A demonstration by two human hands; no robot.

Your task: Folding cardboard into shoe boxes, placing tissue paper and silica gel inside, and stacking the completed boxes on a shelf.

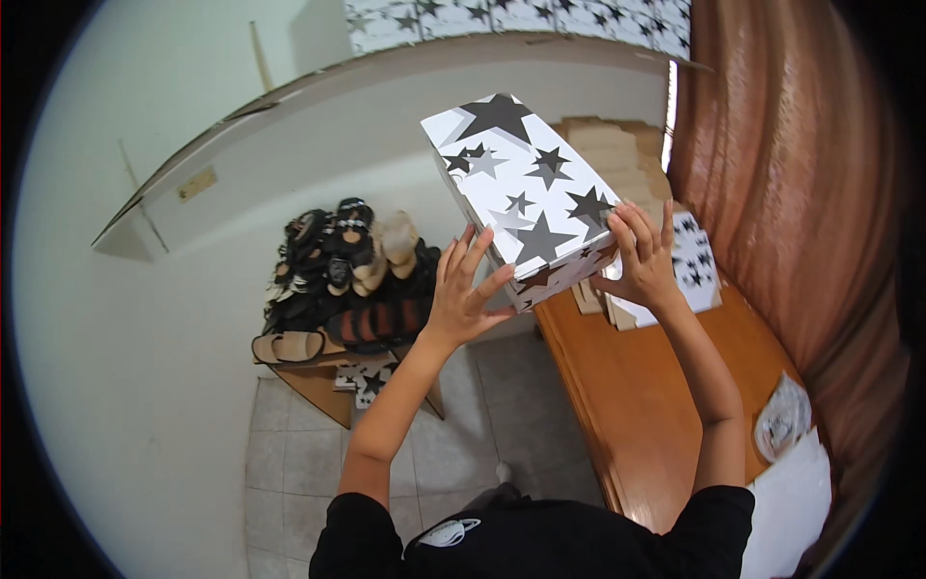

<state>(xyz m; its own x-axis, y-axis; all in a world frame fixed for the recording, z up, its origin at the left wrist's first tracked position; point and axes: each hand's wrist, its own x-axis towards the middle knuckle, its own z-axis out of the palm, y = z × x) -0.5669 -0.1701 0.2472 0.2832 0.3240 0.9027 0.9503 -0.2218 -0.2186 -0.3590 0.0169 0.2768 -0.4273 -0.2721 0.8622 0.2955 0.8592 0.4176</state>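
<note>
A white shoebox (526,183) printed with black and grey stars is held up in front of me between both hands, its lid on. My left hand (466,294) presses against its near left side, fingers spread along the edge and thumb below. On the near right corner, my right hand (641,253) grips with fingertips on top and the thumb underneath. The box is tilted and sits higher than the wooden table (617,415). What is inside it is hidden.
Shoes and sandals (352,251) are piled on a small stand at left. Flat cardboard pieces (617,159) and a star-printed sheet (694,265) lie on the table, with a clear plastic bag (783,420) and white sheets (796,502). A shelf (318,72) holds starred boxes (521,14); brown curtain (791,174) at right.
</note>
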